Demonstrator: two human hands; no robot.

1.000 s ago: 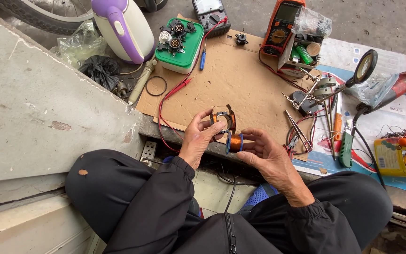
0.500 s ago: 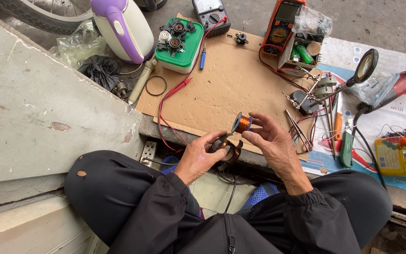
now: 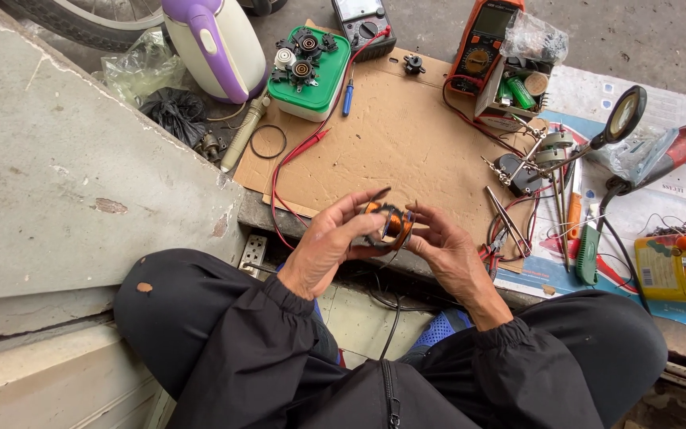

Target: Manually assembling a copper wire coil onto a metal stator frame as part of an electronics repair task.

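Both my hands hold a small motor coil point(image 3: 387, 223) wound with orange copper wire, just above the near edge of a brown cardboard sheet point(image 3: 395, 143). My left hand point(image 3: 327, 250) grips its left side with thumb and fingers. My right hand point(image 3: 446, 250) pinches its right side. Thin dark wires hang down from the coil toward my lap.
On the cardboard lie a red test lead point(image 3: 299, 152), a green tray of small parts point(image 3: 310, 67), a blue screwdriver point(image 3: 347, 95) and an orange multimeter point(image 3: 479, 44). Tweezers, pliers and a magnifier stand point(image 3: 589, 147) crowd the right. A purple-white kettle point(image 3: 216, 44) stands at the back left.
The coil came down and back toward me from the cardboard's edge. My left hand closed onto it, so both hands now hold it together.
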